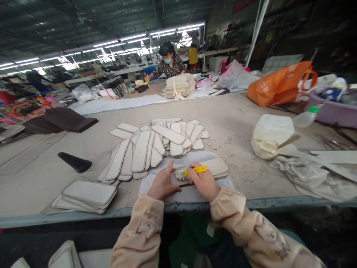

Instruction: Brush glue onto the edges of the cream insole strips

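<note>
My right hand (205, 181) is closed round the yellow handle of a small brush (198, 169). White paste coats the brush's bristles, which touch the upper face of a long beige panel (216, 166) with rounded corners. At the panel's left end, my left hand (163, 182) grips its edges between thumb and fingers. Beneath the panel, which appears to lie on another like it, is a pale sheet (145, 186). Just beyond my hands a loose heap of similar panels (141, 150) spreads out, and a smaller stack of wider panels (87, 193) sits to the left.
A cut-open white jug (275, 130) holding paste and a stick stands right, near crumpled cloth (304, 176). A black tapered object (74, 162) lies left. Farther back are an orange bag (279, 83), a purple basin (331, 111), a tied bundle (180, 85) and a masked co-worker (170, 63).
</note>
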Available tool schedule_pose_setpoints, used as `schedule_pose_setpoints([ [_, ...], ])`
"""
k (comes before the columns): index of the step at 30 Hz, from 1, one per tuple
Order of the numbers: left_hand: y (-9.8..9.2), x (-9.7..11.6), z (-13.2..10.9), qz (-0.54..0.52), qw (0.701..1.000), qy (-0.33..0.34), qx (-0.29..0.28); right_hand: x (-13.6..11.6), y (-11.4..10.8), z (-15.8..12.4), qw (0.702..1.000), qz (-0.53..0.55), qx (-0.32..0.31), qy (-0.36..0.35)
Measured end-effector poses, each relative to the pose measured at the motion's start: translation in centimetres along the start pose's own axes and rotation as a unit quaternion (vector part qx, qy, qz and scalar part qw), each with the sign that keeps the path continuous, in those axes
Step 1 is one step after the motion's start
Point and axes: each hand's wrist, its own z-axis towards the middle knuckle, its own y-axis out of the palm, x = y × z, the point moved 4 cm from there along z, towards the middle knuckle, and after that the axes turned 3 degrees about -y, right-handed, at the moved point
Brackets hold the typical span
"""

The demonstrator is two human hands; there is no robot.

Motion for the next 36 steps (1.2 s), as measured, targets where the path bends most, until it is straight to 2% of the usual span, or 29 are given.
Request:
schedule_pose_setpoints([
  [3, -0.2, 0.3, -0.1, 0.008, 1.000, -0.001, -0.005, 0.5, -2.8, 0.2, 0.995, -0.083, 0.054, 0.001],
  [6, -0.3, 0.5, -0.1, 0.018, 1.000, -0.003, -0.006, 1.5, -6.8, 0.1, 0.979, -0.174, 0.108, 0.024],
  [10, -0.3, 0.7, -0.1, 0.029, 1.000, -0.004, -0.003, 2.6, -11.7, -0.6, 0.937, -0.303, 0.168, 0.051],
  [13, -0.2, 0.6, 0.0, 0.028, 1.000, -0.004, -0.002, 2.7, -13.2, -1.4, 0.899, -0.393, 0.190, 0.027],
  [16, -0.2, 0.5, 0.0, 0.027, 1.000, -0.004, -0.004, 2.1, -12.0, -2.1, 0.869, -0.460, 0.180, 0.003],
  [19, -0.2, 0.5, 0.1, 0.031, 1.000, 0.000, -0.004, 0.9, -8.5, -2.6, 0.863, -0.487, 0.125, -0.047],
  [22, -0.1, 0.5, 0.1, 0.033, 0.999, -0.002, -0.008, -0.8, -4.1, -3.1, 0.884, -0.450, 0.063, -0.112],
  [26, -0.1, 0.5, 0.0, 0.027, 1.000, 0.006, -0.004, -2.4, 0.0, -3.3, 0.938, -0.314, 0.020, -0.146],
  [31, 0.0, 0.4, -0.1, 0.003, 1.000, 0.010, -0.004, -2.4, 1.6, -2.5, 0.977, -0.188, 0.003, -0.101],
  [36, 0.0, 0.2, -0.1, 0.002, 1.000, 0.012, -0.005, -0.7, 0.3, -1.3, 0.993, -0.106, 0.030, -0.031],
])
